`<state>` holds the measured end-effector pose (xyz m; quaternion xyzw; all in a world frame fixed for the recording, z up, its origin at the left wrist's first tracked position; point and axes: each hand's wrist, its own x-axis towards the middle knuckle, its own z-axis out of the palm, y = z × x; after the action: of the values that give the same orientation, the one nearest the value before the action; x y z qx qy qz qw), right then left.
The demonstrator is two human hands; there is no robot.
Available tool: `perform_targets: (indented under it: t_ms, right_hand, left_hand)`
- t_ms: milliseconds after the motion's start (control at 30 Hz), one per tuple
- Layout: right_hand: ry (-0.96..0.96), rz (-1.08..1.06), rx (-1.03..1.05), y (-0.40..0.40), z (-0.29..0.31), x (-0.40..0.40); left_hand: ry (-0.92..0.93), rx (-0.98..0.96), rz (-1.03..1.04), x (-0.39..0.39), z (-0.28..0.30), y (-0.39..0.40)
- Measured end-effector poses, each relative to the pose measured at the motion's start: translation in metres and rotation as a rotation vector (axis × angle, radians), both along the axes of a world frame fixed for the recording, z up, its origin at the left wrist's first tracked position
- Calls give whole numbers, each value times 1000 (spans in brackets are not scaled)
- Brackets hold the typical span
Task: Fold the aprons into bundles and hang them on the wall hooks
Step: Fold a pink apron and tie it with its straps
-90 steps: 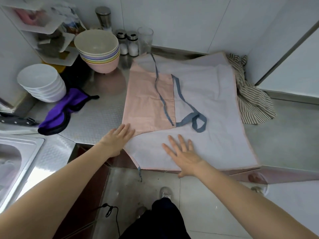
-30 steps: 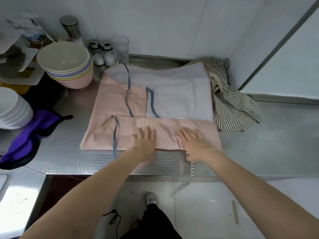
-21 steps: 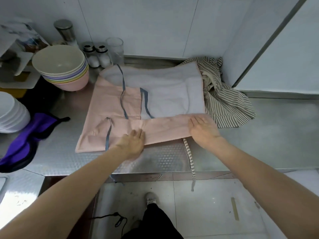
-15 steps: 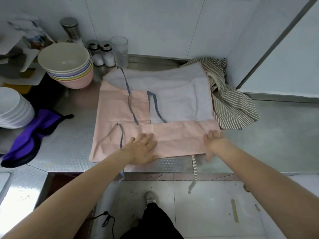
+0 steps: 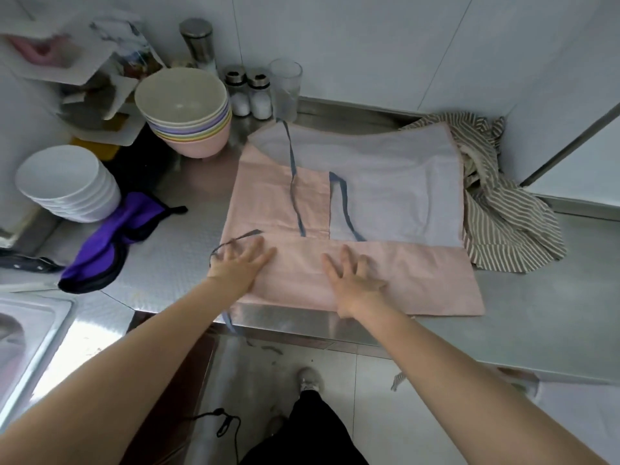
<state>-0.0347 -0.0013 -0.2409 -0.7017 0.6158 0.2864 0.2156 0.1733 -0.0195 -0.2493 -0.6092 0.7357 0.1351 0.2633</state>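
From the head view, our left hand (image 5: 240,268) and right hand (image 5: 355,280) lie flat with fingers spread, gripping nothing, on the pink band of the pink apron (image 5: 365,209) along the near edge of the steel counter (image 5: 536,317). Half a second ago our right hand was out at the band's right end; it has since slid in toward the middle, so we judge the bottom fold pressed and a second fold due. The striped apron (image 5: 510,226) waits crumpled at the back right corner.

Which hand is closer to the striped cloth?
Right. The right hand lies on the pink apron, nearer the striped cloth; the left hand rests at the apron's far left edge.
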Motion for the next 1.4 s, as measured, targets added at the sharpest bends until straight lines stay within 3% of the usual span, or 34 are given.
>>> perform_targets:
  t_ms: [100,233,333,367,433,500,667,800,933,1100,1233,1333,1400]
  right_hand:
    - [-23,-15,14,-2,-1,-1]
    - [-61,-11,50,-9,5,-10]
    - [-71,49,57,-16,19,-19]
    - [-57,66,51,-18,22,-20]
    - [-54,21,44,-13,19,-16]
    - [-78,-35,35,-5,12,-8]
    - [-45,-19,58,3,14,-15]
    - [-190,-83,178,-16,37,-28]
    - [-240,-158,-188,-69,48,-26]
    - [-161,-13,-208,-107,38,-22]
    - [-224,42,-362,-136,41,-29]
    - [-384,249,-241,-148,34,-17]
    - [-372,352,-144,-146,22,-7]
  left_hand:
    - [-47,-39,58,47,6,-8]
    - [154,-314,27,62,11,-31]
    - [147,-211,266,41,34,-33]
    - [166,-201,262,30,38,-32]
    - [233,-182,37,2,44,-24]
    - [221,-39,-240,-23,37,-6]
    - [173,77,-407,-45,27,5]
    - [311,232,-227,-41,25,-13]
    - [367,87,-123,-46,19,-44]
    - [376,-119,-66,-56,23,-75]
    - [440,-151,143,-68,17,-100]
    - [389,-113,241,-83,5,-111]
    - [333,-111,268,-92,4,-113]
